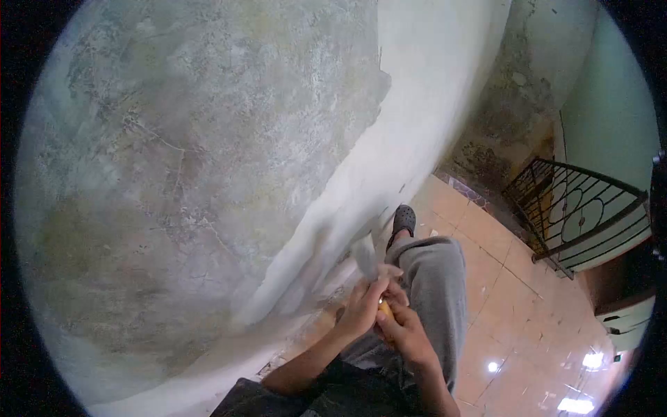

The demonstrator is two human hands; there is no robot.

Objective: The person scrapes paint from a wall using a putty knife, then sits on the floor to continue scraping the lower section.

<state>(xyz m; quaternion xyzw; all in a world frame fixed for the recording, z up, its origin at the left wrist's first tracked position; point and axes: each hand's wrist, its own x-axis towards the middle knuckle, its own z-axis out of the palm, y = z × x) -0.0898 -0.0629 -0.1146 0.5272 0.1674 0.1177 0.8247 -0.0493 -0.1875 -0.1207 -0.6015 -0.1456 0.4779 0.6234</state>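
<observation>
A scraped wall (174, 153) fills most of the view, its surface mottled grey, green and brown where the coating is gone. A ragged edge runs down it from upper middle to lower left, and to the right of that edge a band of smooth white plaster (417, 104) remains, curving down toward the floor. Beyond the white band a stained corner of wall meets a pale green wall at the far right. The tiled floor (514, 313) opens out to the right of the person, bare and glossy with light spots reflected in it, giving free room on that side; on the left the wall stands close against the person's leg. A black metal railing (577, 208) closes off the far right of the floor.

The person's grey trouser leg (438, 292) reaches forward to a dark shoe (404, 219) set just beside the foot of the wall. Both hands meet in front of the knee, close to the wall's base. The left hand (363, 306) is curled, its fingers wrapped around the near end of a pale blade, probably a scraper (366, 258), though blur makes the tool hard to name. The right hand (406, 332) is closed round a small yellow handle (384, 307), touching the left hand. The blade points up and away toward the lower edge of the white plaster.
</observation>
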